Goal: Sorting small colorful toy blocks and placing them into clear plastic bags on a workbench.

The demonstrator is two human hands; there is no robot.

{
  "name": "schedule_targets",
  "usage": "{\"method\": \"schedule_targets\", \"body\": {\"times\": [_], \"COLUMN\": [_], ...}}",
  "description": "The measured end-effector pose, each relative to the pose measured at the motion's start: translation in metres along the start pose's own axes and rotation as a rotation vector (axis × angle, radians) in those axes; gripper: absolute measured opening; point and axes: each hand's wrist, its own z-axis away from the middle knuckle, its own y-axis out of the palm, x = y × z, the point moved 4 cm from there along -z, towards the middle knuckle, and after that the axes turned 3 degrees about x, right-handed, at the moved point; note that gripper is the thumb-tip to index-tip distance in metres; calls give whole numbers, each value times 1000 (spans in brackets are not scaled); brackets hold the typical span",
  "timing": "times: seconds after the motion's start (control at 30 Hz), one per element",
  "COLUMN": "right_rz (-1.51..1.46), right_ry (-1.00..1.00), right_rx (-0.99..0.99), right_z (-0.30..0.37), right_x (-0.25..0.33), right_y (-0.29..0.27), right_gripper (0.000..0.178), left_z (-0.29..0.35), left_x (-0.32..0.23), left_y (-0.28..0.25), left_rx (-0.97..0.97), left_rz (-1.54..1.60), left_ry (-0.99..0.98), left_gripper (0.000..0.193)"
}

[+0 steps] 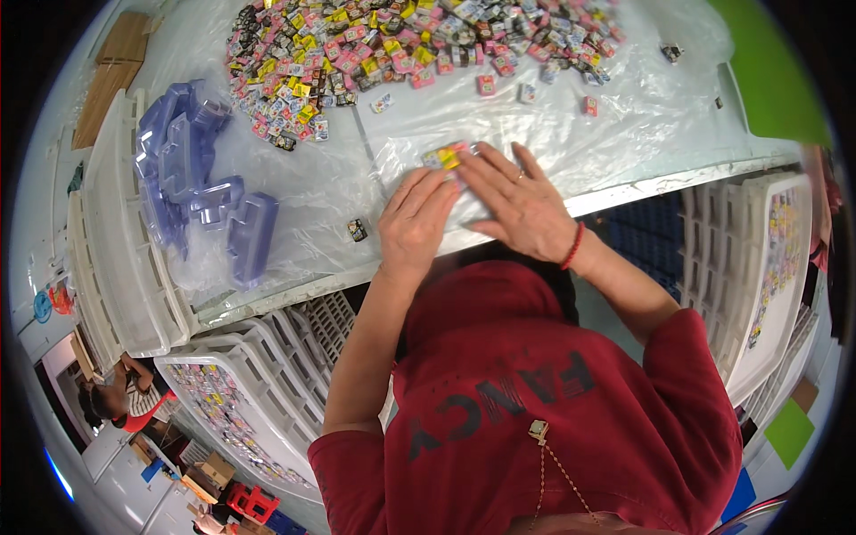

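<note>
A few small printed blocks (445, 156) in yellow, pink and white sit together on the plastic-covered table, at the fingertips of both my hands. My left hand (415, 221) is closed at their near left side, its fingers pressed together and the fingertips against them. Lying flatter, my right hand (520, 198) has its fingers stretched and its thumb apart; its fingertips touch the blocks from the right. The fingers partly cover the blocks, so their exact number is hidden. One dark block (357, 230) lies alone to the left of my left hand.
Beyond my hands spreads a large heap of similar blocks (383, 45), with several strays before it. Clear bluish plastic trays (192, 160) are piled at left. White crates (259, 366) stand below the table's front edge, more crates (749, 267) at right. A person (120, 397) is at far left.
</note>
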Motion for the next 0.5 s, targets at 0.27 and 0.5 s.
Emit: {"method": "schedule_targets", "body": {"times": [0.27,0.5], "right_rz": [9,8], "right_ry": [7,14], "right_rx": [-22,-29], "right_z": [0,1], "right_x": [2,2], "right_y": [2,1], "right_gripper": [69,68], "left_z": [-2,-2], "left_x": [-2,-1], "left_y": [6,7], "left_rx": [-54,-41], "left_rz": [-40,-14], "left_ry": [-12,-80], "left_gripper": [14,16]}}
